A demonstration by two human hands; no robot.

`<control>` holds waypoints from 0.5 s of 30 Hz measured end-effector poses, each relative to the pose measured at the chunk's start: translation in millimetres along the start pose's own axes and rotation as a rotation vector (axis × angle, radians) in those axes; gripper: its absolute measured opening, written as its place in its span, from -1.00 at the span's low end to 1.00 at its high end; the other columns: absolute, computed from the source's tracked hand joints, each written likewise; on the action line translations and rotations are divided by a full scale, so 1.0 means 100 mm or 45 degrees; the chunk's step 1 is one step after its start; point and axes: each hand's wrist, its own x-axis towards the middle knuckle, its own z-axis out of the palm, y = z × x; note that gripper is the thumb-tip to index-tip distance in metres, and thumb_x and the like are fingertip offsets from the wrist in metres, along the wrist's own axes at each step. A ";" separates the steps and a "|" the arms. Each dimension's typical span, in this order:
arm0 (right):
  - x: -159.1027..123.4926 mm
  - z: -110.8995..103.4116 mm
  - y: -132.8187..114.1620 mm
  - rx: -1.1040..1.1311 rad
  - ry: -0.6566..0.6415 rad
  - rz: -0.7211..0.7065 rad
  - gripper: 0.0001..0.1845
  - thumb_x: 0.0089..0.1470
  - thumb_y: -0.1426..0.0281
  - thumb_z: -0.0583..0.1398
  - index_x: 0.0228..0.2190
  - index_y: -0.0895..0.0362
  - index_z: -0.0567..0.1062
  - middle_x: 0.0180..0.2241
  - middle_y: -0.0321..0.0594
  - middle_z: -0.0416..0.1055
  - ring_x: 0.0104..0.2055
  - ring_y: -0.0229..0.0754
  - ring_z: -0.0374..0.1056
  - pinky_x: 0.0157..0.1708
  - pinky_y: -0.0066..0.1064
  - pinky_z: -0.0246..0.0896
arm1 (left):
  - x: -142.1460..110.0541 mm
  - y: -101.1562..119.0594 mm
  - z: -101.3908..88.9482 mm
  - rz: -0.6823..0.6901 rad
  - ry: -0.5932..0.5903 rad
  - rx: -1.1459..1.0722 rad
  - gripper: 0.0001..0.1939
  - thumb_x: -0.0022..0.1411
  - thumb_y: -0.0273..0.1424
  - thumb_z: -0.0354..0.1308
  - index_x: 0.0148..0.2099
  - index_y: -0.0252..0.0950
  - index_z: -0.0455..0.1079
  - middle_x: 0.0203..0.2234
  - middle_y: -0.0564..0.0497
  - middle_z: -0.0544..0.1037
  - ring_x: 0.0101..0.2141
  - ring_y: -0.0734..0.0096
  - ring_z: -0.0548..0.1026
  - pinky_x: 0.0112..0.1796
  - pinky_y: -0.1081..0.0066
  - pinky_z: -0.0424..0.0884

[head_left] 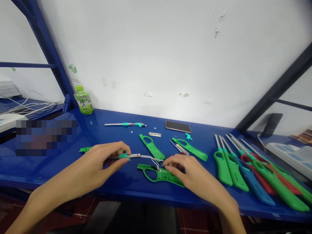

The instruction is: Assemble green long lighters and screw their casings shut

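My left hand [109, 157] is closed around a metal lighter tube [134, 155] with a teal collar, held above the blue table. Thin white wires [148, 157] run from the tube's end towards a green lighter half-shell [158, 175] lying open side up. Over the right part of this shell is my right hand [179, 165], its fingertips pinched near the wires; what they grip is hidden. Just behind lies another green half-shell [152, 147]. A third half-shell [192, 149] rests further right, beside a clear lighter fuel tank with metal parts [180, 149].
Several assembled lighters [246, 169], green, blue and red, lie at the right. Along the back are a tube assembly [124, 124], a small clear part [155, 134], a phone [177, 126], a teal trigger [188, 136] and a drink bottle [83, 100]. Blue frame posts [52, 48] flank the table.
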 end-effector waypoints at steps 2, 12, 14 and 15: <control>-0.03 -0.01 0.01 0.012 -0.018 0.036 -0.71 0.47 0.16 0.17 -0.04 -0.05 0.68 -0.06 -0.24 0.65 -0.02 -0.05 0.52 -0.02 -0.24 0.34 | 0.02 -0.01 0.04 -0.021 -0.118 -0.011 -0.73 0.56 -0.05 0.07 0.05 -0.05 0.48 -0.30 0.13 0.59 -0.37 0.39 0.49 -0.33 0.44 0.39; -0.11 -0.02 0.10 0.059 -0.154 0.123 -0.52 0.09 0.30 0.50 0.06 -0.14 0.65 0.03 -0.30 0.55 0.07 -0.03 0.47 0.12 -0.24 0.33 | 0.11 -0.01 0.16 0.001 -0.217 -0.061 -0.74 0.58 -0.08 0.06 0.07 -0.01 0.50 -0.04 0.11 0.62 -0.04 0.30 0.58 -0.01 0.39 0.44; -0.08 -0.01 0.11 0.068 -0.136 0.114 -0.59 0.14 0.34 0.47 0.03 -0.10 0.66 -0.03 -0.28 0.56 0.03 -0.05 0.47 0.07 -0.25 0.34 | 0.11 -0.01 0.15 0.015 -0.222 -0.055 -0.75 0.57 -0.10 0.06 0.06 -0.02 0.51 -0.05 0.10 0.63 -0.05 0.30 0.58 -0.02 0.39 0.45; -0.07 0.00 0.12 0.074 -0.132 0.113 -0.62 0.15 0.35 0.47 0.01 -0.09 0.66 -0.06 -0.28 0.56 0.02 -0.06 0.46 0.05 -0.26 0.35 | 0.11 0.00 0.15 0.018 -0.229 -0.050 -0.75 0.57 -0.11 0.06 0.06 -0.02 0.52 -0.06 0.10 0.63 -0.06 0.30 0.59 -0.04 0.40 0.45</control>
